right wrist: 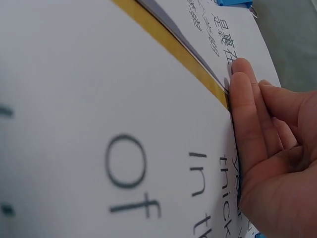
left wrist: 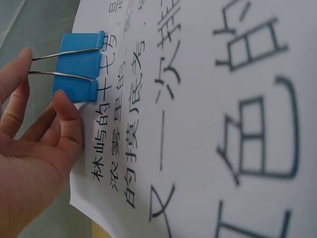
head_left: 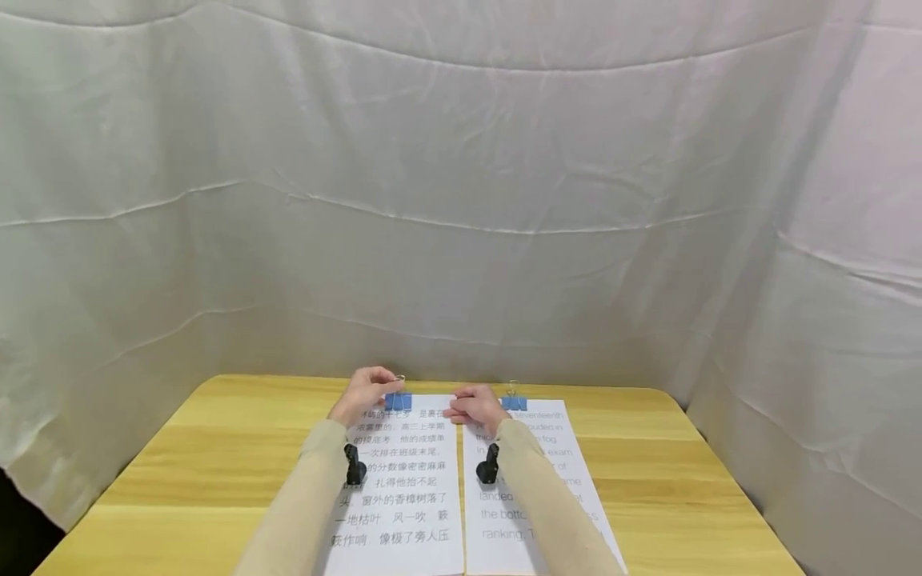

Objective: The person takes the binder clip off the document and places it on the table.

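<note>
Presently: left hand (left wrist: pixel 29 148) pinches blue binder clip (left wrist: pixel 81 64) handles; right hand (right wrist: pixel 270 163) presses flat. Risk: clip snapping off, sheets (left wrist: pixel 208 124) shifting.

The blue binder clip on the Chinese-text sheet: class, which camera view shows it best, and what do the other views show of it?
The left wrist view: the blue binder clip fills the frame, the left hand touching its wire handles. The head view shows it small and distant; the right wrist view catches only a blue sliver at the top edge.

A blue metal binder clip (left wrist: pixel 79 67) with thin silver wire handles is clamped on the far edge of a white printed paper sheet with Chinese characters (left wrist: pixel 208 124), lying flat on the table.
</note>
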The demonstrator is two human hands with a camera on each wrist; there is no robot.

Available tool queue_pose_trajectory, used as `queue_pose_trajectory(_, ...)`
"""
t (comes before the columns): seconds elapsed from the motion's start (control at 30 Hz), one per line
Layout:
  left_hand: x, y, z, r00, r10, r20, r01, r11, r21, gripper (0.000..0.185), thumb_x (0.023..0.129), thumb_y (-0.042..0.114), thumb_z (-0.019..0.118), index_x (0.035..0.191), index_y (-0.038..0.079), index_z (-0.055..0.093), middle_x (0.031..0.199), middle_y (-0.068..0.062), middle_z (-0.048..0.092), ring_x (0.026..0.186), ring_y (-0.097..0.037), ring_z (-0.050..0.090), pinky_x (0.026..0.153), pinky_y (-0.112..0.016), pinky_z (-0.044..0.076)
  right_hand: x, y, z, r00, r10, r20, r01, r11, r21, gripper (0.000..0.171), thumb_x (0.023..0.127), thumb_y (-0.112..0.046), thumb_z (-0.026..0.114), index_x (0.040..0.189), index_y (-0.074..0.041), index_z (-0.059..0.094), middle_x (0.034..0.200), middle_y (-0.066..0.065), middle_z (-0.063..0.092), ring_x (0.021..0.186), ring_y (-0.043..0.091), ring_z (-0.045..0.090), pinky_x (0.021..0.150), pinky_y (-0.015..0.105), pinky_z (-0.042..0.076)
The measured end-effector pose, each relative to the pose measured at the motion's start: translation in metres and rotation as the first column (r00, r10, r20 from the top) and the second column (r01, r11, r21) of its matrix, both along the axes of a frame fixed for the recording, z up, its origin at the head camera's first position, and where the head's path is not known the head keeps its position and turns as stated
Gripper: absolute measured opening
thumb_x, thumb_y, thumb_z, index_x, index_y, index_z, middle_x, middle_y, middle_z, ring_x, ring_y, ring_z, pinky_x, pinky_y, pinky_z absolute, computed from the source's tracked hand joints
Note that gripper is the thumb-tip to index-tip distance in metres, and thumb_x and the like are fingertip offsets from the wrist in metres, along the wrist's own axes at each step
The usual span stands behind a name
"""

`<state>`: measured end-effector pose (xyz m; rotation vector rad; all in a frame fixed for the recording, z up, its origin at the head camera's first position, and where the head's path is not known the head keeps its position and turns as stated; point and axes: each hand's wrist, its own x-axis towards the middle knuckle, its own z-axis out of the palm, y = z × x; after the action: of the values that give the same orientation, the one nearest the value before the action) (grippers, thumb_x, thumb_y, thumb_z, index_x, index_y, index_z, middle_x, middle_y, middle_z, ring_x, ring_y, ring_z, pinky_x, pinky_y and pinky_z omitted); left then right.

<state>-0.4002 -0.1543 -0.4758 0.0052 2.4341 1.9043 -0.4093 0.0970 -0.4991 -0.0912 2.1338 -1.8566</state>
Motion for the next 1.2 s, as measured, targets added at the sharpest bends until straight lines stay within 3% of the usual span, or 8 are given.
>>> queue_pose_trajectory(0.17,0.004,-0.004,0.002,1.000,-0.018,-0.018,0.018,1.000,0.008,0.016,0.089,0.013,0.071,0.101,0.003,0.065,0.098,-0.007,0.067,0.086,-0.024,0.059,0.072,-0.033,0.050,-0.002,-0.005,-0.002,1.000,-0.006,-0.011,0.006,1.000,-0.003,0.043,0.094,-0.004,0.062,0.133,0.010,0.051,0.114,0.024,0.069,0.089,0.022,0.074,0.075,0.029,0.059)
queue_pose_trajectory(0.33,0.004,-0.004,0.001,0.999,-0.050,-0.013,0.050,0.999,-0.010,0.049,0.088,0.019,0.074,0.131,0.004,0.058,0.123,-0.013,0.065,0.097,-0.023,0.059,0.079,-0.035,0.051,-0.004,-0.005,-0.006,1.000,-0.010,-0.016,0.010,1.000,0.002,0.039,0.094,-0.005,0.063,0.130,0.009,0.056,0.110,0.023,0.071,0.088,0.022,0.074,0.074,0.028,0.059)
queue_pose_trajectory(0.47,0.000,-0.006,-0.003,0.996,-0.093,-0.006,0.092,0.995,-0.025,0.066,0.086,0.022,0.076,0.143,0.005,0.048,0.129,-0.013,0.061,0.095,-0.020,0.058,0.076,-0.032,0.051,-0.002,-0.003,-0.006,1.000,-0.013,-0.003,0.013,1.000,-0.003,0.039,0.094,-0.007,0.064,0.129,0.008,0.058,0.109,0.022,0.071,0.088,0.021,0.074,0.075,0.028,0.059)
queue_pose_trajectory(0.63,-0.003,-0.008,0.000,0.991,-0.135,-0.002,0.135,0.988,-0.070,0.062,0.088,0.020,0.074,0.142,0.003,0.049,0.128,-0.014,0.060,0.088,-0.020,0.057,0.073,-0.029,0.050,-0.001,-0.001,-0.004,1.000,0.003,-0.011,-0.004,1.000,-0.026,0.040,0.095,-0.006,0.062,0.131,0.011,0.055,0.111,0.025,0.070,0.090,0.021,0.074,0.075,0.027,0.059)
queue_pose_trajectory(0.77,-0.004,-0.009,0.003,0.987,-0.162,-0.013,0.160,0.982,-0.096,0.057,0.088,0.018,0.073,0.138,0.001,0.051,0.128,-0.017,0.059,0.093,-0.018,0.057,0.072,-0.029,0.050,-0.002,0.000,-0.004,1.000,0.019,-0.009,-0.019,0.999,-0.050,0.041,0.096,-0.005,0.061,0.132,0.012,0.053,0.113,0.026,0.069,0.091,0.020,0.074,0.075,0.026,0.059)
queue_pose_trajectory(1.2,-0.008,-0.013,0.002,0.988,-0.156,-0.015,0.155,0.987,-0.045,0.061,0.083,0.018,0.079,0.136,0.000,0.054,0.131,-0.017,0.063,0.093,-0.014,0.062,0.071,-0.029,0.049,-0.002,-0.002,-0.003,1.000,0.015,-0.015,-0.016,0.998,-0.063,0.041,0.096,-0.004,0.061,0.131,0.014,0.052,0.110,0.027,0.070,0.092,0.022,0.074,0.075,0.026,0.059)
